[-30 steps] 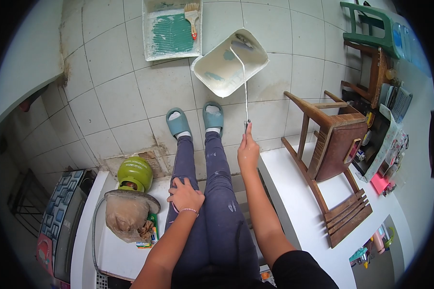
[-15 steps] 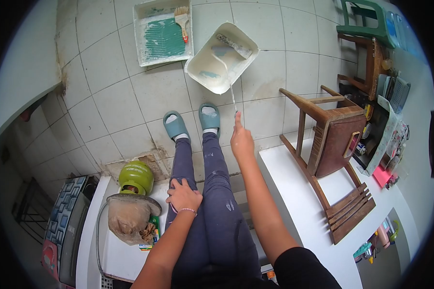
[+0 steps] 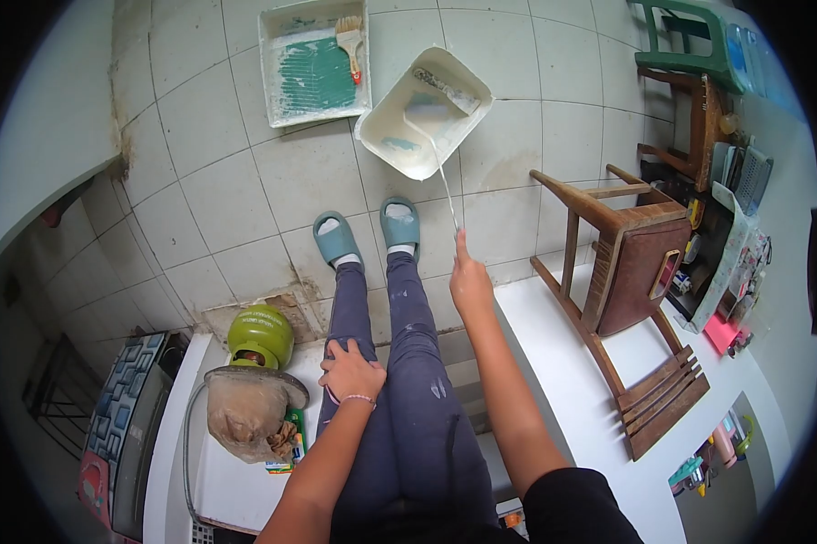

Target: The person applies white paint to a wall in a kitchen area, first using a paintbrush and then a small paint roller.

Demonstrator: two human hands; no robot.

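Note:
My right hand (image 3: 472, 283) is closed round the near end of a thin, bent, paint-coated rod (image 3: 449, 192), which looks like the wire frame of a paint roller. The rod passes over the near rim of a cream plastic tub (image 3: 381, 123) and bends inside it. What is on its far end is hard to make out. A paint-smeared tool with a speckled handle (image 3: 432, 82) lies in the tub, among pale blue-green paint patches. My left hand (image 3: 350, 372) rests on my left knee, fingers spread, holding nothing.
A paint tray (image 3: 272, 95) with green ridges holds a paintbrush (image 3: 350, 45). A wooden chair (image 3: 640, 272) lies tipped on the white ledge (image 3: 540, 335) at right. A green gas cylinder (image 3: 262, 331) and a plastic bag (image 3: 245, 417) are at left. My slippers (image 3: 336, 238) stand near the tub.
My right hand has drawn back toward me with the rod, and more of the rod shows outside the tub. The left hand stays on the knee. The view has shifted slightly.

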